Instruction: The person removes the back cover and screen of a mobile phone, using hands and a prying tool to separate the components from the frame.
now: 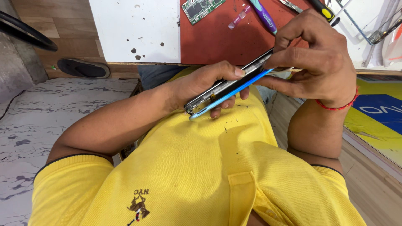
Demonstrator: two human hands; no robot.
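I hold a smartphone [228, 90] edge-on over my yellow shirt [188, 167], close to my chest. Its blue back cover [234, 93] gapes slightly from the dark frame. My left hand [201, 83] grips the phone's lower end, thumb on top and fingers underneath. My right hand [318, 58], with a red thread at the wrist, pinches the upper end at the seam. Whether a thin tool is between those fingers is hidden.
Ahead lies a bench with a red mat [217, 37], a green circuit board [201, 8], a purple toothbrush [264, 14], a small tube [239, 17], a yellow-black screwdriver [324, 10] and a stained white sheet [134, 29]. A sandal [83, 68] lies on the floor left.
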